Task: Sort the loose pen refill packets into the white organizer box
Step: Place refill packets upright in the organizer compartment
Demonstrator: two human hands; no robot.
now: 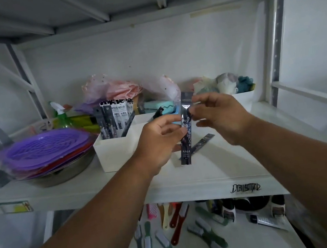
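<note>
Head view: dark pen refill packet (185,128) held upright above the shelf (220,170), pinched mid-length by left hand (162,139), fingers curled; upper part apparently pinched by right hand (217,114); white organizer box (117,151) just left; second packet (202,143) lying behind

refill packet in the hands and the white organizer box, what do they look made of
Refill packet: seemingly thin glossy plastic film, dark printed; a bright glare shows near the fingers. White organizer box: probably rigid matte plastic, with smooth, evenly white walls and a straight rim.
</note>
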